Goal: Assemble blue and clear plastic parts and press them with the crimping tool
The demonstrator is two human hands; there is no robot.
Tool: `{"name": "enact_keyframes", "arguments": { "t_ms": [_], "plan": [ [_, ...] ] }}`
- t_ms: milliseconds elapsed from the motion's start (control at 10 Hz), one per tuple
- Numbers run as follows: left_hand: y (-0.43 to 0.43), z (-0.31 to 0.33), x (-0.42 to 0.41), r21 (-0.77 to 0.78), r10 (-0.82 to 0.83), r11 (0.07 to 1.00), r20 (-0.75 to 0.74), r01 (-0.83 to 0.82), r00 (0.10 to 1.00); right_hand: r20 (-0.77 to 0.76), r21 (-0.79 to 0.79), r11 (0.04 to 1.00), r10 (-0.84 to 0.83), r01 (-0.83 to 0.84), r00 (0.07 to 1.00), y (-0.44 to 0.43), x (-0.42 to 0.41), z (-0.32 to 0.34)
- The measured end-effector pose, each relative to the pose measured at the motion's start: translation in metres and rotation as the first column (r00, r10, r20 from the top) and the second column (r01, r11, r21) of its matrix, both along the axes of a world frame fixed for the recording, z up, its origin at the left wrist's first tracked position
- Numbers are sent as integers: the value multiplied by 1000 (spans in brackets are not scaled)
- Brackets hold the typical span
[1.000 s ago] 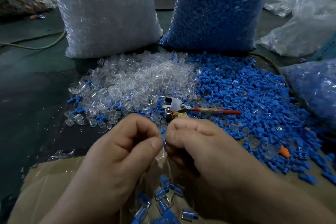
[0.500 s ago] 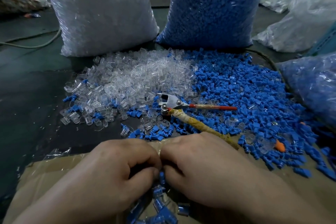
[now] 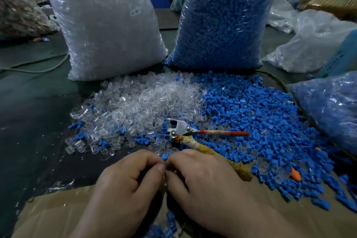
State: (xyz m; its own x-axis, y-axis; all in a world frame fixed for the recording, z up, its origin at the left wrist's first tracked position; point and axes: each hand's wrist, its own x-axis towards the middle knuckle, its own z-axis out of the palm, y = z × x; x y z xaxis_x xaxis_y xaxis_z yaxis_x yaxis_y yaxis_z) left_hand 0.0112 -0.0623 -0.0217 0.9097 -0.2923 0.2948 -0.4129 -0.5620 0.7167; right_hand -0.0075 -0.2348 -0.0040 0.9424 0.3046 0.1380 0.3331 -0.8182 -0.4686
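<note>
Two grips at the near edge, left hand (image 3: pixel 131 177) and right hand (image 3: pixel 201 177), both curled knuckles-up, thumb and forefinger tips meeting in the middle. At that meeting point, one small blue part (image 3: pixel 164 156) against the forefinger tips; cannot tell whether pinched or merely lying behind them, nor what sits inside the curled fingers. Under the wrists, brown cardboard (image 3: pixel 58 212), with a few blue-and-clear pieces (image 3: pixel 170 220) between the forearms. Just beyond the knuckles, the crimping tool (image 3: pixel 181 131) flat on the dark counter (image 3: pixel 34 131), metal head to the left, red handle pointing right, cloth-wrapped handle slanting down past the back of the right hand. Around the tool, loose clear parts (image 3: pixel 139 102) heaped to the left and loose blue parts (image 3: pixel 260 118) to the right, touching along a ragged seam. Behind them, upright, a bag of clear parts (image 3: pixel 108 25) beside a bag of blue parts (image 3: pixel 224 21). Near the right edge, a single orange piece (image 3: pixel 296 175) among the blue.
</note>
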Motion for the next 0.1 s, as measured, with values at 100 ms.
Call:
{"name": "enact_keyframes", "arguments": {
  "t_ms": [100],
  "plan": [
    [-7,-5,0,-63,76,995,18,-75,997,10,72,995,-67,66,998,1,2,-1]
  ]
}}
